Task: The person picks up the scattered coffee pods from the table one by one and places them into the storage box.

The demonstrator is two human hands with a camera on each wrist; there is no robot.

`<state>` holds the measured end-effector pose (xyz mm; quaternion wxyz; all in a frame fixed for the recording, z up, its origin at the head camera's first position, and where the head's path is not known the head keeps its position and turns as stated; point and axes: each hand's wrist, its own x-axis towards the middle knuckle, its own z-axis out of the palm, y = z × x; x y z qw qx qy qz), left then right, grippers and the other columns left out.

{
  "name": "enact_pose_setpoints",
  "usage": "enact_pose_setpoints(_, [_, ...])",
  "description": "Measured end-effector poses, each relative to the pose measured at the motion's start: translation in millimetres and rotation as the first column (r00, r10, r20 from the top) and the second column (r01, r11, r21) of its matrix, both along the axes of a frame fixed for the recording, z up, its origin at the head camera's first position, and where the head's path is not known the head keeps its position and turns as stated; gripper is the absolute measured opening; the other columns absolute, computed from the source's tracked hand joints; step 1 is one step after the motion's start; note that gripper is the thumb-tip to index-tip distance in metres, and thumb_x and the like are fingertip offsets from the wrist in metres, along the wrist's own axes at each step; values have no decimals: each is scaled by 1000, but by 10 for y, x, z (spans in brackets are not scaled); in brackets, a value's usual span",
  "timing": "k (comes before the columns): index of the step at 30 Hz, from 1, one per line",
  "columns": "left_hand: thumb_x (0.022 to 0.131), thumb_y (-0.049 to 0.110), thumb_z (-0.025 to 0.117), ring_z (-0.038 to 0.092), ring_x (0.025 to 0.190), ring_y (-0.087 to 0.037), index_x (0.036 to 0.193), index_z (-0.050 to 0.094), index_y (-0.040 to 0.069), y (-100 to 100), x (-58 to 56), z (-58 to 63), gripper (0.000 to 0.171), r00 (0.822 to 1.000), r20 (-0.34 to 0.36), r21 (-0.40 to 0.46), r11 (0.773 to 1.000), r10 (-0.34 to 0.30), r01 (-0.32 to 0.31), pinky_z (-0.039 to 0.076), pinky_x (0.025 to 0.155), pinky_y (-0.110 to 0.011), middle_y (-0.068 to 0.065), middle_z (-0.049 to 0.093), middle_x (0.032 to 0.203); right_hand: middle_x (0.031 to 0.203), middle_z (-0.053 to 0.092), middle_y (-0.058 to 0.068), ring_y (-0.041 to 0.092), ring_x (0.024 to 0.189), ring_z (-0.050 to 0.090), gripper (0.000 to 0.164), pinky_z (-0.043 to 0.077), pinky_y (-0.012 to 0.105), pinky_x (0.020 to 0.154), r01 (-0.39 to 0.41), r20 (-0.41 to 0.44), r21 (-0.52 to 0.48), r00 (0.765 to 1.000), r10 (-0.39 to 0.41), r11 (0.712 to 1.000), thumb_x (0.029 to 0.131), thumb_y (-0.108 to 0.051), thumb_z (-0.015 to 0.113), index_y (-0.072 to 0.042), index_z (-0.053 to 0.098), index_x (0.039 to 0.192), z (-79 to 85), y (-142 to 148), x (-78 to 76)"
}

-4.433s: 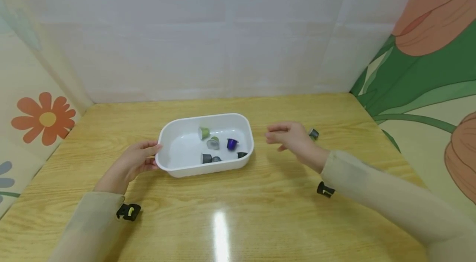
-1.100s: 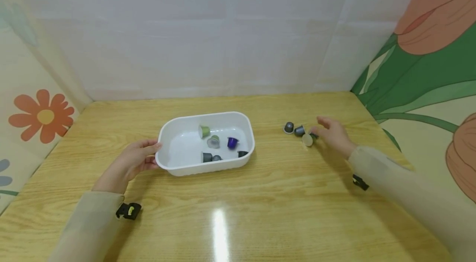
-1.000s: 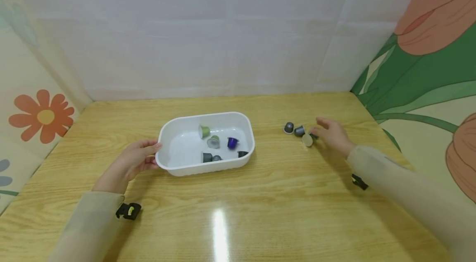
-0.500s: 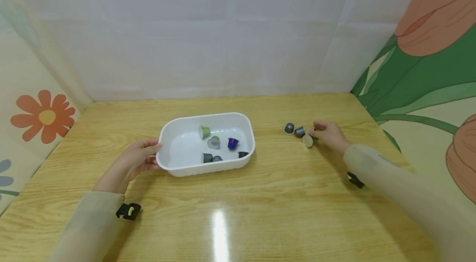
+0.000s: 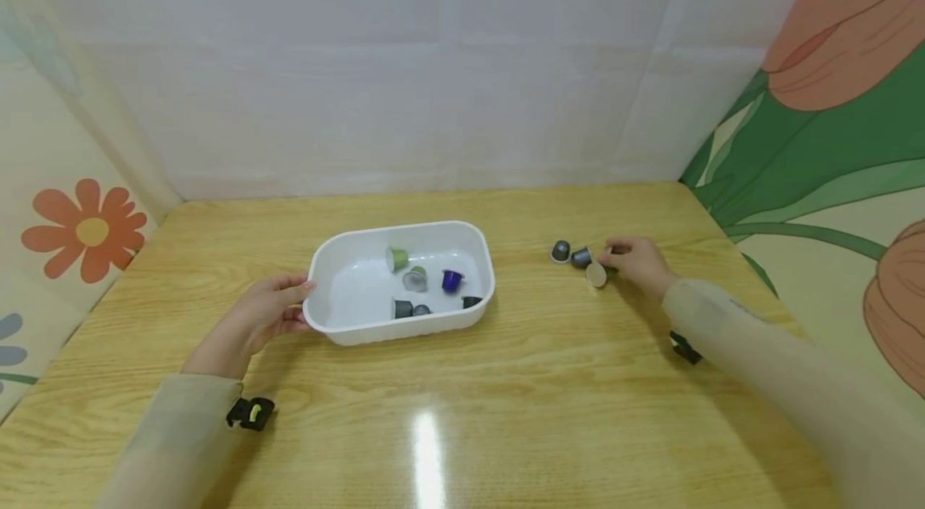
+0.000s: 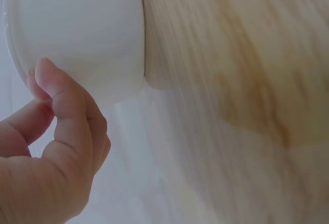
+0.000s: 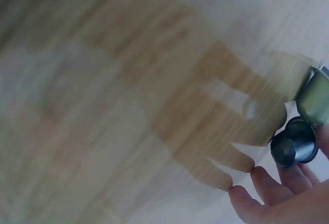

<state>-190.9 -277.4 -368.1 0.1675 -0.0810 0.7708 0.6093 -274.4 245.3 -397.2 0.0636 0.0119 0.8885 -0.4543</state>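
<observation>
Coffee capsules (image 5: 560, 250): small cluster on the wooden table (image 5: 462, 388), toward its right edge and closer to the far edge than the near side. One dark unit stands on its rim at the cluster's left; beside it a tipped dark capsule (image 5: 581, 257), then a pale-lidded capsule (image 5: 596, 274), lid facing the near side. Right wrist view adds a greenish capsule (image 7: 314, 100) and a small dark capsule (image 7: 293, 147) against the fingers.

Right hand (image 5: 639, 262): thumb and fingertips close together at the cluster's right end, touching capsules. Whether they are clamped on one: cannot tell, contact partly hidden.

Left hand (image 5: 263, 312): clamped on the left end of the white tray (image 5: 390, 331), thumb over the rim, fingers against the outer wall. Tray sits left of the table's midline, well apart from the cluster. Six capsules visible inside, among them a purple capsule (image 5: 451, 280).

Step in hand (judgement): picking up from the cluster, tray steadied. Next move probably calls for a sure pinch on a single capsule and a lift that clears its neighbours; the tapered bodies could roll if nudged.
</observation>
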Motion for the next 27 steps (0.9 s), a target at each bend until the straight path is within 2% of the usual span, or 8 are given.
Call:
enact_pose_setpoints(5, [105,21,44,58,70,-10,142,25,-14,16,4,9,54,1000,3,1,1000,4,-4,56,66,-23,0,58,87,135,49,31,41,127,45,51,39,46,105,47,-52,-18,997,-48,999,96,-11,61,13,43,137,-17,56,-23])
enact_pose_setpoints(9, [105,21,44,59,70,-11,142,25,-14,20,-1,8,55,1000,5,3,1000,6,-6,56,66,-24,0,58,86,134,49,32,41,126,46,50,41,46,104,62,-77,-44,995,-66,997,96,-7,60,14,42,137,-4,99,-28])
enact_pose_setpoints(17, [105,20,44,58,70,-10,141,25,-15,13,-7,1,54,1000,2,9,1000,3,-3,56,65,-24,0,57,86,140,44,29,38,127,46,52,40,40,105,78,-51,-119,995,-85,990,99,-11,57,11,38,142,127,91,32])
enact_pose_setpoints(22, [105,20,44,58,70,-11,141,26,-15,6,0,-9,54,1000,4,13,1000,2,-2,56,65,-24,0,57,87,147,39,24,34,132,41,56,36,42,109,104,-14,-219,994,-110,970,99,-16,57,6,35,146,212,62,104])
enact_pose_setpoints(27, [105,20,44,58,70,-10,141,25,-15,-7,-7,-16,54,1000,4,19,1000,6,-7,56,66,-24,-1,57,87,150,36,20,31,132,40,60,38,43,107,113,-1,-278,993,-118,954,100,-23,58,2,33,148,298,42,177])
